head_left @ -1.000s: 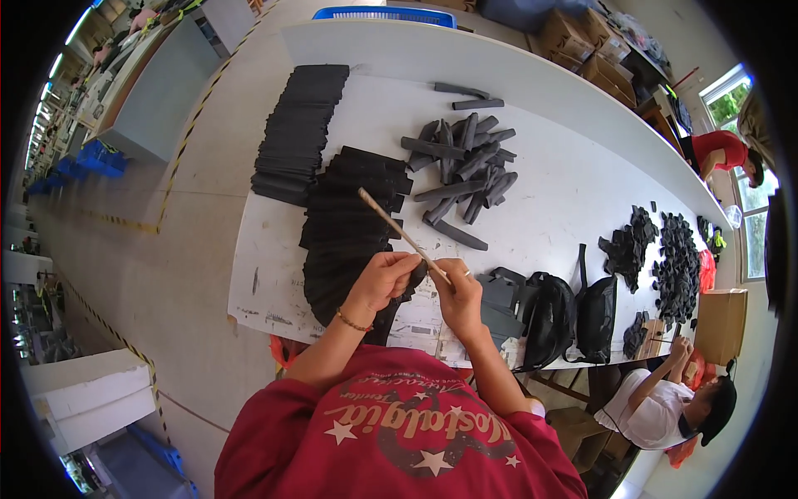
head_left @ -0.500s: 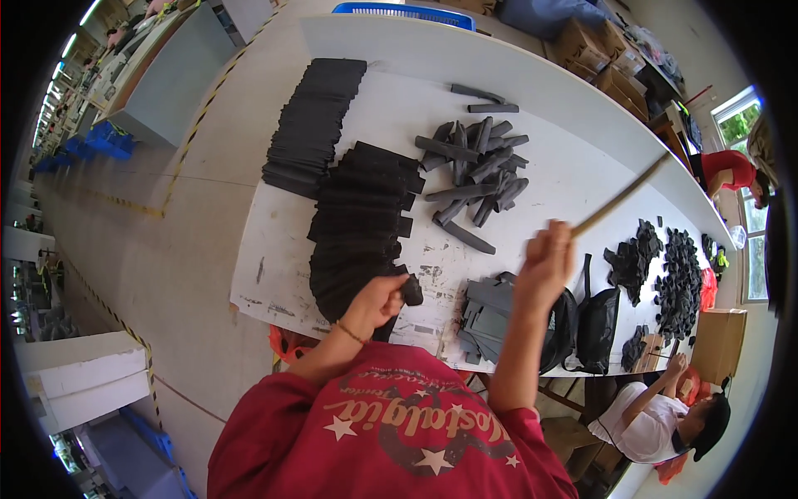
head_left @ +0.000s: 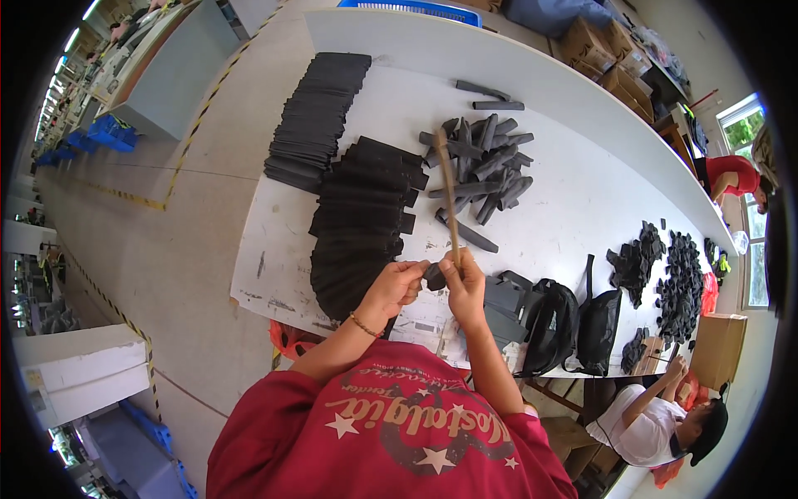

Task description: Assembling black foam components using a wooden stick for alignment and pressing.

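My left hand (head_left: pixel 394 289) pinches a small dark fabric piece (head_left: pixel 434 276) just above the near edge of the white table (head_left: pixel 573 208). My right hand (head_left: pixel 464 285) is closed around a thin wooden stick (head_left: pixel 449 200) that points away from me over the table, and it also touches the dark piece. The two hands meet in front of my chest. A fanned stack of flat black pieces (head_left: pixel 359 220) lies directly left of my hands.
A second row of black flat pieces (head_left: pixel 316 121) lies farther left. A heap of grey tubular pieces (head_left: pixel 482 162) sits mid-table. Black bags (head_left: pixel 573 328) and grey pieces (head_left: pixel 503 299) lie to my right, small black scraps (head_left: pixel 673 279) beyond. Another person (head_left: pixel 665 420) sits at lower right.
My right hand, raised high to the right with the stick half a second ago, has come back down to meet my left hand. The stick now points away over the table.
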